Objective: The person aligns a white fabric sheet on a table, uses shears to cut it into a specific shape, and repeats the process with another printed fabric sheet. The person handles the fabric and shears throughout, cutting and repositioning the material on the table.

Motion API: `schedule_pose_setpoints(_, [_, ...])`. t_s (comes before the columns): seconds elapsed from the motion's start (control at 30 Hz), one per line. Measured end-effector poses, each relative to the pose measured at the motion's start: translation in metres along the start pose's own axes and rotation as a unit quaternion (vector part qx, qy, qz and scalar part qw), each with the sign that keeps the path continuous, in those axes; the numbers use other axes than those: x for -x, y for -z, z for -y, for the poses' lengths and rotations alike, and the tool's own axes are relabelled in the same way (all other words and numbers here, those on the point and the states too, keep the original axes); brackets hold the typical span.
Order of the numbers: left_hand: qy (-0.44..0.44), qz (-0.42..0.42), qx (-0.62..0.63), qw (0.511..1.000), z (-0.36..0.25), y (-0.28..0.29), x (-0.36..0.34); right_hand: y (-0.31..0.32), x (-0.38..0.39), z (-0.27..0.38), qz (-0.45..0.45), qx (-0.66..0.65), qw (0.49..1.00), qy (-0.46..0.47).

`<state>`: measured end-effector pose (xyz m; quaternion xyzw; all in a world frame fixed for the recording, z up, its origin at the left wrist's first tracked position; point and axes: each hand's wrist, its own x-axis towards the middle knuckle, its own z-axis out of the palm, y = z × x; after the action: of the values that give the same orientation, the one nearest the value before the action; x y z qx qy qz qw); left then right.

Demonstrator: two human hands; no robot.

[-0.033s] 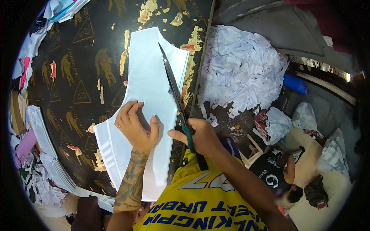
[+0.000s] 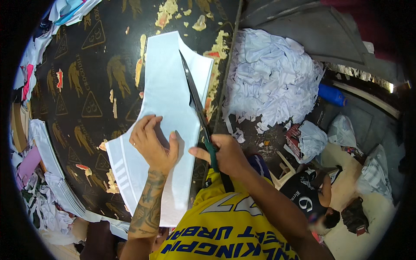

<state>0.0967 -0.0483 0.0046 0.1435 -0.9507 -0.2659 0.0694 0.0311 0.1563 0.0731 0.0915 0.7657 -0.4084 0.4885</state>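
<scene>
A white piece of cloth (image 2: 167, 82), apparently folded in layers, lies flat on a dark table, with white stripes near its lower left corner. My left hand (image 2: 152, 141) rests on it, fingers bent and apart, holding nothing. Long dark scissors (image 2: 194, 95) with green-wrapped handles lie along the cloth's right side, tips pointing away from me. Around those handles my right hand (image 2: 229, 155) is closed, just off the cloth's right edge. The blades look close together over the cloth.
The dark table (image 2: 97, 125) has peeling patches. Beyond its right edge lies a big heap of white scraps (image 2: 273, 78), with a blue container (image 2: 333, 94) beside it. A person in black (image 2: 307, 188) is at lower right. Folded white cloth stacks (image 2: 58, 186) stand at left.
</scene>
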Motion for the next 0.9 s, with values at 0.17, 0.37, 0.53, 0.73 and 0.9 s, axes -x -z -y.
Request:
schedule_pose_setpoints(0.17, [0.009,-0.001,0.003,1.0,0.002,-0.003,-0.002,-0.001,-0.017,0.013,-0.015,-0.002,1.0,0.013])
schedule_pose_setpoints(0.37, [0.019,-0.004,0.006,1.0,0.002,-0.006,-0.006,-0.001,-0.031,0.031,-0.037,0.017,0.999,0.016])
schedule_pose_setpoints(0.53, [0.017,-0.017,0.01,1.0,0.002,-0.006,-0.007,0.001,-0.042,0.033,-0.022,-0.006,1.0,0.016])
schedule_pose_setpoints(0.73, [0.066,0.001,0.034,0.997,-0.009,0.003,-0.01,0.03,-0.052,0.043,-0.035,-0.027,0.997,0.069])
schedule_pose_setpoints(0.9, [0.123,-0.084,0.025,0.988,-0.061,-0.002,-0.054,0.136,-0.052,0.079,-0.057,0.05,0.982,0.175])
